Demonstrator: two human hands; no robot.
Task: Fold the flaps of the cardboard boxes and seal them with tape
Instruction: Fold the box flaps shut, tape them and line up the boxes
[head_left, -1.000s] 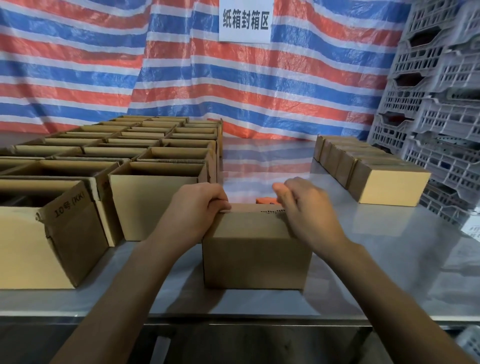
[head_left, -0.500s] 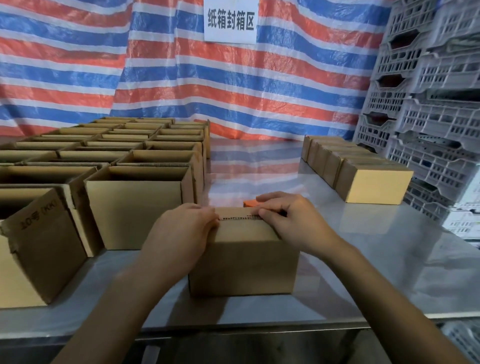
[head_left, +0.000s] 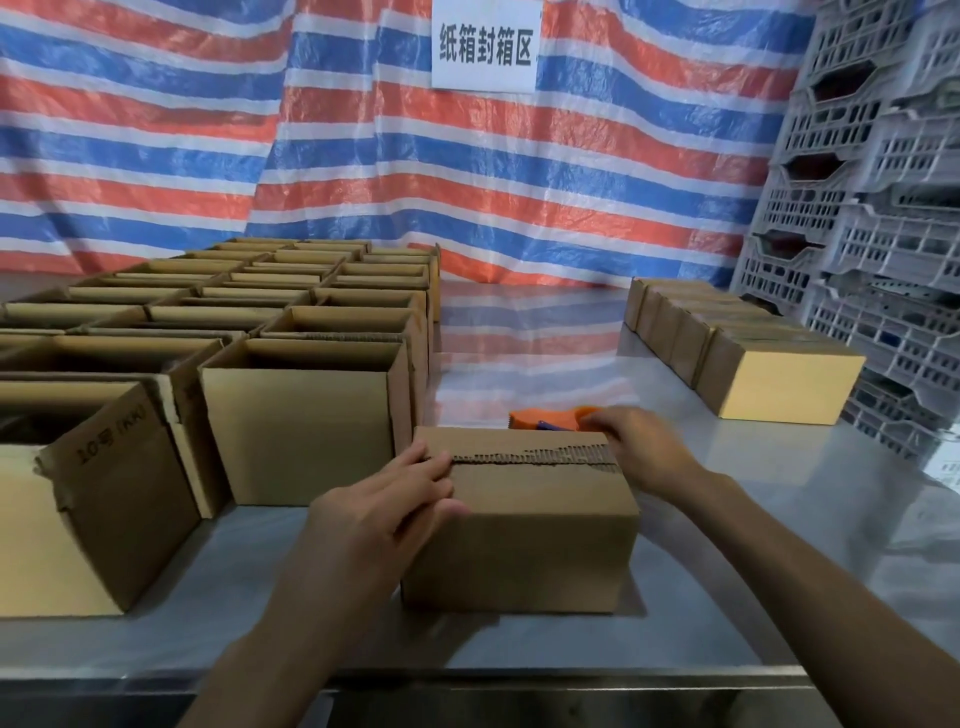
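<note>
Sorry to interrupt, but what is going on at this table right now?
A person is closing a cardboard box on the steel table. Its top flaps are folded shut, and no tape shows on the seam. The left hand presses flat on the box's left end; the right hand, blurred, is at the far right corner, beside the orange tape dispenser behind the box. To the left stand open boxes, to the right a row of closed boxes.

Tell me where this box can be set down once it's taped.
Bare table lies between the open boxes and the closed row, beyond the tape dispenser; more lies right of the box. The left side is crowded.
</note>
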